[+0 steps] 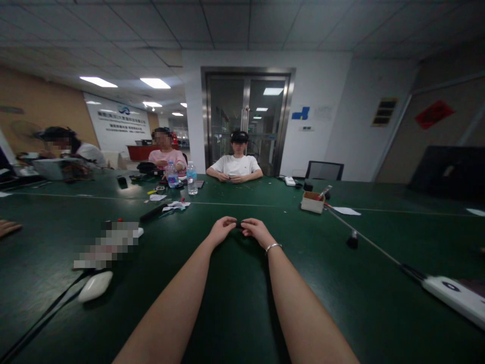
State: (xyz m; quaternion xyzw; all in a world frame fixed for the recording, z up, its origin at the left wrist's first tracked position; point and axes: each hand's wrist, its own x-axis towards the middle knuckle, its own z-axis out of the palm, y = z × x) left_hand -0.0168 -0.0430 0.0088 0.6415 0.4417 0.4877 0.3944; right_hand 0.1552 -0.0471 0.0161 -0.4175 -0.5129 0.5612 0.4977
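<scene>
left hand [223, 231] and right hand [258, 232], one pair, fingers curled, fingertips facing; silver bracelet [273, 247] at right wrist. small dark object [238, 225], one, mostly hidden, between the two sets of fingertips, above green table [235, 308]; whether one hand or both grip it, cannot tell. open box [312, 202], one, farther off, to the right.

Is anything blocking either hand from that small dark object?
Nothing visible: the small dark object is right at the fingertips, between the left hand and the right hand. It's too small to tell how each hand grips it.
</scene>
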